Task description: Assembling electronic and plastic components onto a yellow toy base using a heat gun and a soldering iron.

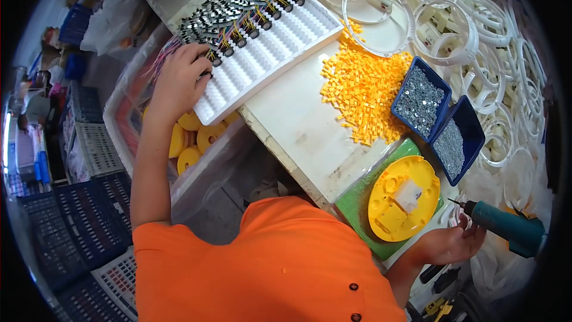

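Note:
My left hand (182, 77) reaches over the near left corner of a white ribbed tray (262, 62). Its fingers are bent and closed around a small dark wired part, mostly hidden by them. Beside it lies a row of round black parts with coloured wires (241, 42) and small boards. At the right, my right hand (453, 243) has its fingers curled at the front of a teal electric screwdriver (506, 226), whose bit points left. Nearby, a round yellow plastic housing (405, 198) with a whitish block (408, 195) inside rests on a green mat (372, 188).
Loose small yellow pieces (360, 89) are heaped on the worktable (292, 119). Two blue bins (447, 98) hold small metal parts. White plastic rings (447, 30) pile up along the right. Below the tray, a lined box holds yellow round parts (189, 158). Dark crates (77, 220) stand left.

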`<state>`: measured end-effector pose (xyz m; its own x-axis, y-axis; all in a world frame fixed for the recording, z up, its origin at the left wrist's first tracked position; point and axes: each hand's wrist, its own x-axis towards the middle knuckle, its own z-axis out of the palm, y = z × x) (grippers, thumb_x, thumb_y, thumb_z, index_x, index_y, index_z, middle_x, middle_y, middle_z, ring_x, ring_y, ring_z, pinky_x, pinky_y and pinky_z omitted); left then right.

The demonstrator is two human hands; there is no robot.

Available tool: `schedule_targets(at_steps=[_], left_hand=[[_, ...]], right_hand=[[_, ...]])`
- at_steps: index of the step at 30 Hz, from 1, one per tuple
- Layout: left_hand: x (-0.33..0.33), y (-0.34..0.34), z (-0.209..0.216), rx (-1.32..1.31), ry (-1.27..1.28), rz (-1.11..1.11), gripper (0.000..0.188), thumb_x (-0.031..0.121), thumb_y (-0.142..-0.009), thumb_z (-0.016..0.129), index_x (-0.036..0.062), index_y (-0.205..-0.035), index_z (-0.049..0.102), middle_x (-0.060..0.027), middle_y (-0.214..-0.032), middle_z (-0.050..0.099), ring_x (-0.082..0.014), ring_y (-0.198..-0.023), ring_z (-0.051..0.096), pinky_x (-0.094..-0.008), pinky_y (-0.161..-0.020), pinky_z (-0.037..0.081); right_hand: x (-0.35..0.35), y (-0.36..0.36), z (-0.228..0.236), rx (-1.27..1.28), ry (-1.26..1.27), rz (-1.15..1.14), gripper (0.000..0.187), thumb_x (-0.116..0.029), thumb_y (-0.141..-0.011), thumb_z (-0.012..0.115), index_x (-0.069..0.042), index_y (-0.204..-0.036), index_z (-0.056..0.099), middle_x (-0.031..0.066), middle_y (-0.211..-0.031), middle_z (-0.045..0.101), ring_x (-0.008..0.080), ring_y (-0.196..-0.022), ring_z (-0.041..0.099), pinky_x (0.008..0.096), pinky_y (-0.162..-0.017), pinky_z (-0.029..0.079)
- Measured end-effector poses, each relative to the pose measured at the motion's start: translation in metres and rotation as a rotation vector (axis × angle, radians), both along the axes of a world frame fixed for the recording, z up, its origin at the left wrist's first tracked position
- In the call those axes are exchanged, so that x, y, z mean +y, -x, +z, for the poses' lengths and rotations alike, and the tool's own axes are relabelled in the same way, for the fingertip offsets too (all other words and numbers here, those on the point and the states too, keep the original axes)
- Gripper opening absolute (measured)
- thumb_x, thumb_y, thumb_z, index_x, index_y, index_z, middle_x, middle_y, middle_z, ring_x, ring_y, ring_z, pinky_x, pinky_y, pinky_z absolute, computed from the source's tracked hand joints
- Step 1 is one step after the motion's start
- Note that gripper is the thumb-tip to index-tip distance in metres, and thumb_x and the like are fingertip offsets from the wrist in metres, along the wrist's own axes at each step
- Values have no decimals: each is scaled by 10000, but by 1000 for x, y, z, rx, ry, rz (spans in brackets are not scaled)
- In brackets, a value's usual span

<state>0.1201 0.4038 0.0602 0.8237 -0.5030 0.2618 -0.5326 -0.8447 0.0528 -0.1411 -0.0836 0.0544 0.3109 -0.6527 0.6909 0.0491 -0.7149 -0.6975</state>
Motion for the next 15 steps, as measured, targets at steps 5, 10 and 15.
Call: schedule_targets(at_steps=[5,10,15], left_hand=[[0,-10,8,-29,-112,-27,119,75,-796,706,41,-886,637,-115,-1268,639,-338,-1302,533,-463,-1065,435],[-14,-10,48,145,286,-46,53,68,-856,631,46,-872,585,-118,-1294,647,-327,-1373,504,-460,-1139,379],[-102,31,59,593,953,-508,108,28,-824,594,55,-925,568,-115,-1052,700,-331,-1266,587,-537,-1183,313]], right_hand=[[6,2,3,-153,304,58,594,-424,-959,628,25,-1335,528,241,-1361,565,330,-1181,611,421,-952,519],[22,13,17,-163,557,297,435,-404,-1002,550,-29,-1224,537,221,-1215,580,358,-1059,606,457,-941,501],[70,-20,50,608,-312,1119,361,-166,-987,541,53,-1260,627,161,-1111,688,245,-947,662,367,-853,534]])
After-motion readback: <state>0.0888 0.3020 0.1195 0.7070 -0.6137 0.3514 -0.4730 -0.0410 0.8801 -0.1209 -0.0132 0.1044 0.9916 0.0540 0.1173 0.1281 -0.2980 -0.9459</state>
